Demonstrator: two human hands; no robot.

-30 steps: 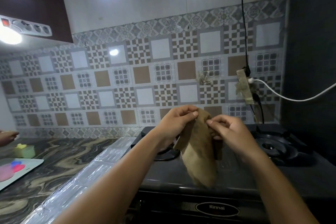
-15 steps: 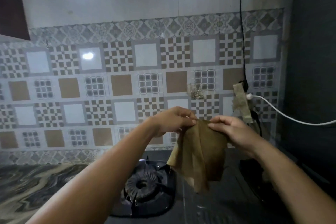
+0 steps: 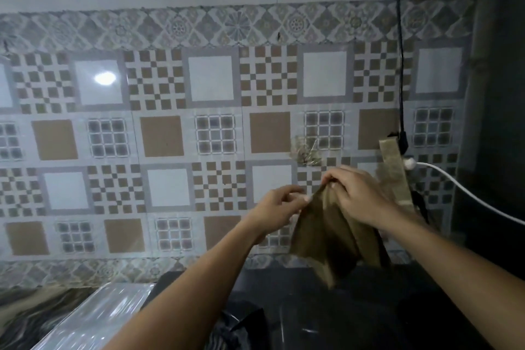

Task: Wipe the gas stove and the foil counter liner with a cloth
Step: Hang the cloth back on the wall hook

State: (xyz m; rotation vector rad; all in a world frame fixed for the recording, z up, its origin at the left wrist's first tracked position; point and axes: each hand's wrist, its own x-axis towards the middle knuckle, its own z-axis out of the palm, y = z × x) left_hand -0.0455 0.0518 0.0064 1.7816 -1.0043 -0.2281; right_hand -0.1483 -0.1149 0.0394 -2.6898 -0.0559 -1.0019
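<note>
A brown cloth (image 3: 326, 236) hangs in the air above the black gas stove (image 3: 355, 315), in front of the tiled wall. My right hand (image 3: 355, 196) grips its top edge from above. My left hand (image 3: 279, 207) pinches the cloth's left edge between thumb and fingers. The cloth droops down in folds to just above the stove top. The shiny foil counter liner (image 3: 93, 318) lies to the left of the stove at the lower left. Part of a burner (image 3: 235, 329) shows beside my left forearm.
A patterned tile wall (image 3: 170, 136) fills the back. A black cable (image 3: 401, 51) hangs down at the right to a taped plug (image 3: 395, 167), and a white cable (image 3: 468, 199) runs off right. Marbled countertop (image 3: 25, 318) lies at the far left.
The view has tilted up and shifted left, so less of the stove shows. My hands have raised the cloth and moved closer together along its top edge.
</note>
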